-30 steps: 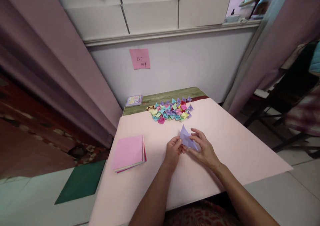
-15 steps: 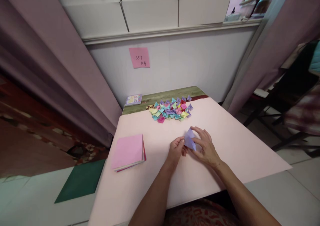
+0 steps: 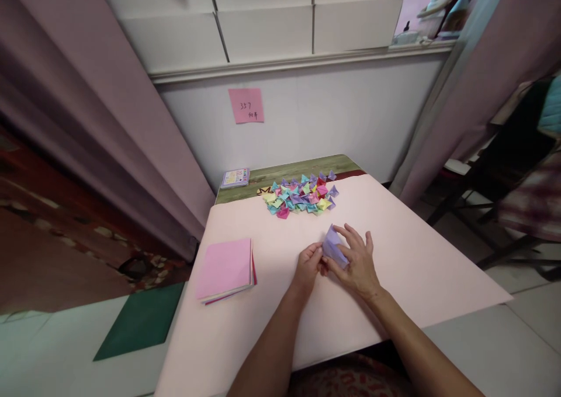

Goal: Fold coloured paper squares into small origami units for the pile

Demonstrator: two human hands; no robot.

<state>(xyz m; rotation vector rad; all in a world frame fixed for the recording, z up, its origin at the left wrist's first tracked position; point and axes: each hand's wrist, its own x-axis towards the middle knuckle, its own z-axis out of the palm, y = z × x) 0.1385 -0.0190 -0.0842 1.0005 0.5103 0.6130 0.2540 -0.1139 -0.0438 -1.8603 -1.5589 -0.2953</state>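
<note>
Ideally, I'd say, with the left hand pinching and the half-spread right hand gripping the purple paper inside the desk edge, pressure should be light.

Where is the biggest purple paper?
Just right of centre in the head view: the purple paper is held between the left hand and right hand, nearer the camera than the folded-paper pile.

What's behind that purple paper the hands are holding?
Beyond the purple paper, the pale pink table covering shows, then a heap of small folded papers. The patch directly behind the paper is blocked, so anything there can't be seen.
</note>
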